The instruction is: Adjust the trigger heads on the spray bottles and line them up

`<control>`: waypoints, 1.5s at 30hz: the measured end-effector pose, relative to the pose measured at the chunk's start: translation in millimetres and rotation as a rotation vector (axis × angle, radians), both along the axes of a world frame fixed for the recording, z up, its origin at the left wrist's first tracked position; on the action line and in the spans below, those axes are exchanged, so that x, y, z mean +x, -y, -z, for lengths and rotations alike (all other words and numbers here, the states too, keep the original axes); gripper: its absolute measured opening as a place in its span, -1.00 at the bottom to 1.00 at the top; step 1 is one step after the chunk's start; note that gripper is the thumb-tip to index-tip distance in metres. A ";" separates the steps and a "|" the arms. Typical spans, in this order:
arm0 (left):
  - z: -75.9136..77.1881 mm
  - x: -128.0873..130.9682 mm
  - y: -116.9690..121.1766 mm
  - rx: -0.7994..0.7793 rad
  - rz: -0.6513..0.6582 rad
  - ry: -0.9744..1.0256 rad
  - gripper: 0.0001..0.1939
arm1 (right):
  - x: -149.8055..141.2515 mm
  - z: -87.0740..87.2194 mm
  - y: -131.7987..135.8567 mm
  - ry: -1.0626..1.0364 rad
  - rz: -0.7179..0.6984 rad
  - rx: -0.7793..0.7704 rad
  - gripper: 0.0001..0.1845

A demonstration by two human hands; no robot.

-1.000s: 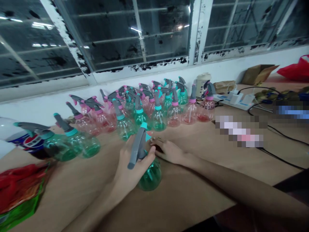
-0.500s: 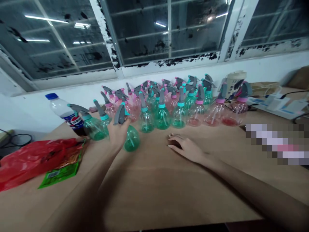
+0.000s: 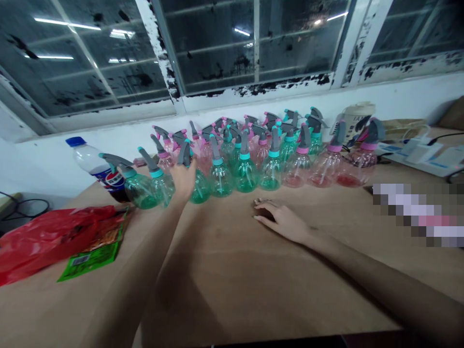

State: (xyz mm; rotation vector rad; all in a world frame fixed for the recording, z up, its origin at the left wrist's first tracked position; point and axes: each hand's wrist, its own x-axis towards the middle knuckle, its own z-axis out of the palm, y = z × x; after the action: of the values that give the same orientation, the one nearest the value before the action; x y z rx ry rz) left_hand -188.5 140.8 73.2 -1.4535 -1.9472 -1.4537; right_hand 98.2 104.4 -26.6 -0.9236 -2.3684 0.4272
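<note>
My left hand (image 3: 183, 180) is closed round the neck of a green spray bottle (image 3: 200, 187), which stands upright in the front row. Its grey trigger head shows above my fingers. Beside it on the right is another green spray bottle (image 3: 221, 178), and to the left a green one with a grey and teal head (image 3: 159, 180). My right hand (image 3: 282, 220) rests on the table (image 3: 232, 270) in front of the row, fingers loosely curved and apart, touching no bottle. Pink spray bottles (image 3: 321, 169) stand at the row's right end.
A cola bottle (image 3: 94, 166) stands at the left behind a red plastic bag (image 3: 54, 237) and a green packet (image 3: 90, 261). At the right are a cup (image 3: 358, 116), a power strip (image 3: 416, 157) and a blurred-out patch (image 3: 416, 212). Windows rise behind.
My left hand has moved the green spray bottle away from me, from in front of the row into line with the others. My right hand has stayed on the table.
</note>
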 end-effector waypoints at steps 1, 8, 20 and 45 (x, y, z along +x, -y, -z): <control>0.4 -1.1 -2.1 0.004 0.012 -0.001 -0.67 | 0.1 0.0 -0.1 -0.002 0.000 0.000 -0.69; 3.3 -5.3 -2.9 0.078 0.083 0.040 -0.54 | 1.0 0.0 0.2 -0.003 0.002 0.000 -0.69; 26.6 39.2 105.4 0.029 0.292 -0.134 -0.42 | -0.3 -0.2 0.3 -0.026 0.002 -0.002 -0.71; 8.2 88.3 85.8 -0.319 0.202 -0.082 -0.63 | 2.1 -8.2 -7.8 -0.281 0.152 -0.145 -0.72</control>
State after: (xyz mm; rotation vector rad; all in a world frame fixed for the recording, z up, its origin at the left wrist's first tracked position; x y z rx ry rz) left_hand -100.2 55.1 65.0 -1.8629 -2.1041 -1.1739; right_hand 100.3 112.2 -18.4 -1.0276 -2.0203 0.6306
